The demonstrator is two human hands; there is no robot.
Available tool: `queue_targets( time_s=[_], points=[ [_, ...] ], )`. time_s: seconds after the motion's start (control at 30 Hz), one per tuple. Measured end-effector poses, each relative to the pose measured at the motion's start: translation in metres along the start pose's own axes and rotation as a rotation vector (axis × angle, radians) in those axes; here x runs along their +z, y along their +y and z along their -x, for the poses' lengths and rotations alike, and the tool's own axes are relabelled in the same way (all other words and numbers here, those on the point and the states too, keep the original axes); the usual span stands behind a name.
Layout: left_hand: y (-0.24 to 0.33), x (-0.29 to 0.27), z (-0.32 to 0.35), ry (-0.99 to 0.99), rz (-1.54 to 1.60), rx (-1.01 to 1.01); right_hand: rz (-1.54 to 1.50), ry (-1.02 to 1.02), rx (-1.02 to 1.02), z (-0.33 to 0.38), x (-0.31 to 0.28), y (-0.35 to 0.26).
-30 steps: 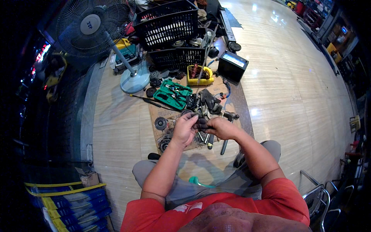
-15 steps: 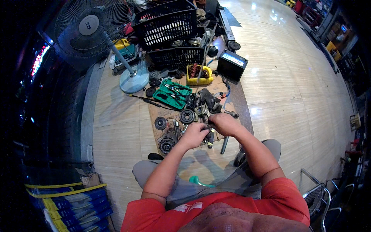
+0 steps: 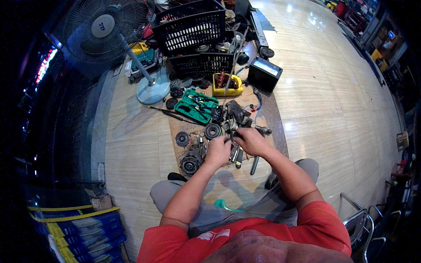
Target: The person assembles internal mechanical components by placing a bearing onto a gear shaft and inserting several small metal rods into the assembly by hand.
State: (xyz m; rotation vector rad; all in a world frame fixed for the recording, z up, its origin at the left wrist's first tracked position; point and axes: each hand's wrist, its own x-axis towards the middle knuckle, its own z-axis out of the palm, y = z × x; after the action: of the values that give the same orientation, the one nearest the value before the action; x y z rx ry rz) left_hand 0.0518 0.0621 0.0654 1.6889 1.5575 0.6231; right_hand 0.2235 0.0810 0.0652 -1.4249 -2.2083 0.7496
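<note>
Over a cardboard sheet [image 3: 177, 127] on the floor, my left hand [image 3: 218, 151] and my right hand [image 3: 250, 141] meet with curled fingertips almost touching. Both are closed as if pinching; whatever lies between the fingers is too small and hidden to name. Just beyond my left hand is a black ring-shaped pulley [image 3: 213, 131]. A smaller black wheel [image 3: 182, 139] and a round, finned metal machine part [image 3: 190, 164] lie further left. Past my right hand sits a dark, greasy rag or glove [image 3: 239, 113]. A tool with a black and yellow handle [image 3: 239, 160] lies below the hands.
Beyond the hands lie a green tool case [image 3: 196, 106], a cut yellow jug [image 3: 228, 90] with dirty parts inside, and a black battery [image 3: 264, 75]. Black plastic crates [image 3: 188, 30] stack behind them. A standing fan [image 3: 152, 90] is at far left, a metal chair [image 3: 364, 219] at lower right.
My left hand has shifted slightly, its fingers now pointing up beside the right hand's. My right hand's fingertips have turned left and down toward them.
</note>
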Motion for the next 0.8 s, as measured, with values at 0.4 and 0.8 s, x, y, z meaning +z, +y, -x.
queue_targets(
  time_s=[0.4,0.8],
  points=[
    [-0.026,0.016,-0.015,0.153,0.685,-0.079,-0.353,0.073,0.022,0.004,0.011,-0.016],
    [-0.015,0.011,-0.01,0.188,0.888,-0.09,-0.353,0.058,-0.008,0.006,0.021,-0.016]
  ],
)
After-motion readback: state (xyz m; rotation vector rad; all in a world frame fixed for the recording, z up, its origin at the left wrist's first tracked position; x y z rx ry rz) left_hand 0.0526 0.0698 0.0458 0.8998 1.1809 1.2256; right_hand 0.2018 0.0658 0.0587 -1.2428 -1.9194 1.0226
